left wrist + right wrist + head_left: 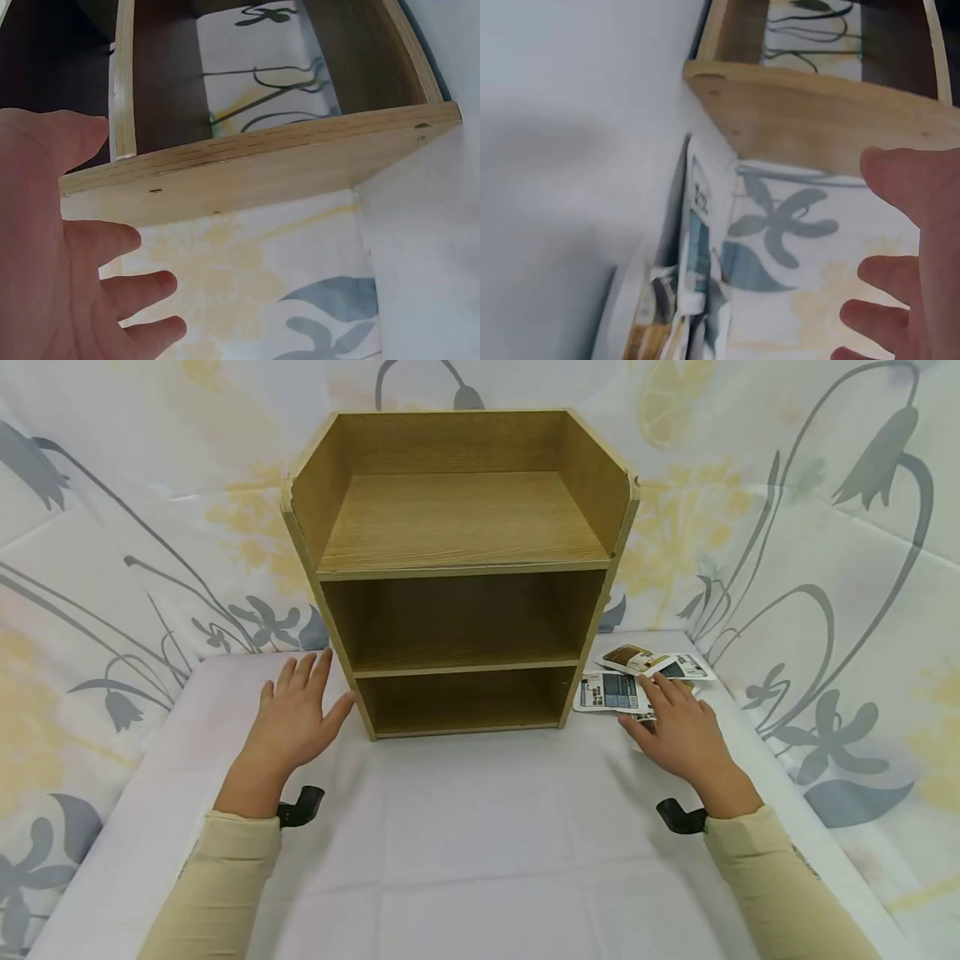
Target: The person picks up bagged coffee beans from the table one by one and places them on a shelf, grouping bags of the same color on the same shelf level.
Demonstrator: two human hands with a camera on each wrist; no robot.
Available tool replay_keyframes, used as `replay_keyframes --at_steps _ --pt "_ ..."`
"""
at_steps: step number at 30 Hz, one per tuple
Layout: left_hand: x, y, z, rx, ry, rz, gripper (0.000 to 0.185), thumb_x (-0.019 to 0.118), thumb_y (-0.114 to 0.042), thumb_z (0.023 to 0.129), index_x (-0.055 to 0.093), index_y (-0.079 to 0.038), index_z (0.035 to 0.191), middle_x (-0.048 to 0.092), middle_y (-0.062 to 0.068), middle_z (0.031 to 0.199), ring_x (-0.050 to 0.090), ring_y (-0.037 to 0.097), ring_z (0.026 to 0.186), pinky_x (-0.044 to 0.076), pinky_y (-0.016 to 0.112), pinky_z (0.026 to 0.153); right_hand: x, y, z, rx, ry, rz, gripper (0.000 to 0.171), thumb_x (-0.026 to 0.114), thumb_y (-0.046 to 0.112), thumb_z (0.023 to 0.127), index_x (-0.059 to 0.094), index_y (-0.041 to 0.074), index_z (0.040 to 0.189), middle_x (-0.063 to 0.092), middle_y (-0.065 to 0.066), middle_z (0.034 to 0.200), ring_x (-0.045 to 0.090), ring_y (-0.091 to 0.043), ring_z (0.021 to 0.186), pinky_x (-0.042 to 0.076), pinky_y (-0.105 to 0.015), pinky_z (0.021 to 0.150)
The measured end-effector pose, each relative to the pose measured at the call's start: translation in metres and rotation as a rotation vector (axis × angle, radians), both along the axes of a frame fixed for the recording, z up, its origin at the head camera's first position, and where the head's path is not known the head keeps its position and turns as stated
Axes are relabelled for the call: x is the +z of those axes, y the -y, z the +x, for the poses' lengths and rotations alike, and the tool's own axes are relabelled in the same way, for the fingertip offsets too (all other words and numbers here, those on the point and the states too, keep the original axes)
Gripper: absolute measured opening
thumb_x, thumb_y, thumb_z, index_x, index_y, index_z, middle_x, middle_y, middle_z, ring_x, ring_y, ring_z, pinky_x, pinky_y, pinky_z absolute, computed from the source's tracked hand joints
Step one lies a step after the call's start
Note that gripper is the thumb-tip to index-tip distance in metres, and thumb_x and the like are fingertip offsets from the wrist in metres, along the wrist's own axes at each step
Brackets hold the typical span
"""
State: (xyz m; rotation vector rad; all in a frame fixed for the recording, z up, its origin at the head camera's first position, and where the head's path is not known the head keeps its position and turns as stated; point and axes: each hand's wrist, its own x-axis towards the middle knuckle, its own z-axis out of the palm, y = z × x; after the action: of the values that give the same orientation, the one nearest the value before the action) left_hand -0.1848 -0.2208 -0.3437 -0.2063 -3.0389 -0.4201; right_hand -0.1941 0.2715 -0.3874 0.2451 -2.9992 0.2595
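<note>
The wooden shelf unit (461, 577) stands upright at the middle of the table (480, 860), toward its far edge, open front facing me. It has three levels: an open top tray and two compartments below, all bare inside. In my wrist views its side panels show pale raw edges (262, 172) (817, 120).

My left hand (296, 718) lies flat on the tablecloth just beside the unit's lower left corner, fingers straight and spread, thumb pointing toward the side panel. It holds nothing; I cannot tell from the head view whether the thumb tip touches the wood, and the left wrist view (67, 247) shows a gap between the fingers and the panel.

My right hand (678, 731) rests palm down to the right of the unit, fingers extended and relaxed, gripping nothing. Its fingertips lie on a small heap of printed leaflets (637, 681), which sit on the table near the unit's lower right corner. The right wrist view shows the leaflets (682, 285) edge-on, blurred, print unreadable.

Flower-patterned cloth (825, 527) hangs behind and on both sides of the table. Beige sleeves (225, 877) cover both forearms
</note>
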Motion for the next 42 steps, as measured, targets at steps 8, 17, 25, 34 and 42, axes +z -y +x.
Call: replay_keyframes --at_steps 8,17,25,34,42 --pt "-0.006 0.001 -0.003 -0.031 -0.039 0.086 0.074 0.037 -0.049 0.101 0.015 -0.001 0.154 0.023 0.029 0.155 0.016 0.051 0.143 0.015 0.069 0.110 -0.011 -0.018 0.009 0.003 0.021 -0.002 0.079 0.051 0.056 0.094 0.031 0.004 0.149 0.032 -0.025 0.151 0.028 -0.046 0.139 0.029 -0.073 0.096" --pt "-0.014 0.000 -0.011 -0.051 -0.055 0.193 0.076 0.038 -0.049 0.101 0.011 -0.001 0.155 0.024 0.028 0.155 0.022 0.044 0.143 0.022 0.059 0.114 -0.018 -0.028 0.014 -0.013 0.056 -0.010 0.080 0.056 0.050 0.093 0.028 0.003 0.151 0.030 -0.028 0.152 0.028 -0.048 0.137 0.030 -0.073 0.095" --pt "-0.024 -0.002 -0.017 -0.022 -0.031 0.283 0.076 0.039 -0.048 0.101 0.005 -0.007 0.156 0.021 0.024 0.158 0.022 0.042 0.145 0.022 0.058 0.115 -0.027 -0.032 0.015 0.015 0.073 -0.029 0.081 0.064 0.041 0.088 0.029 0.002 0.150 0.030 -0.032 0.149 0.029 -0.051 0.135 0.030 -0.070 0.100" --pt "-0.035 -0.010 -0.023 -0.014 -0.095 0.357 0.074 0.045 -0.040 0.099 0.008 -0.014 0.157 0.029 0.020 0.156 0.029 0.040 0.143 0.028 0.058 0.112 -0.038 -0.033 0.015 0.055 0.054 -0.057 0.082 0.071 0.033 0.084 0.033 -0.002 0.147 0.033 -0.033 0.146 0.030 -0.053 0.133 0.029 -0.066 0.105" --pt "-0.044 -0.016 -0.025 0.016 -0.111 0.431 0.071 0.047 -0.035 0.099 0.012 -0.013 0.156 0.040 0.021 0.149 0.038 0.040 0.138 0.032 0.059 0.109 -0.046 -0.029 0.013 0.099 0.008 -0.008 0.077 0.073 0.024 0.078 0.040 -0.004 0.142 0.037 -0.034 0.144 0.033 -0.054 0.131 0.027 -0.066 0.105"
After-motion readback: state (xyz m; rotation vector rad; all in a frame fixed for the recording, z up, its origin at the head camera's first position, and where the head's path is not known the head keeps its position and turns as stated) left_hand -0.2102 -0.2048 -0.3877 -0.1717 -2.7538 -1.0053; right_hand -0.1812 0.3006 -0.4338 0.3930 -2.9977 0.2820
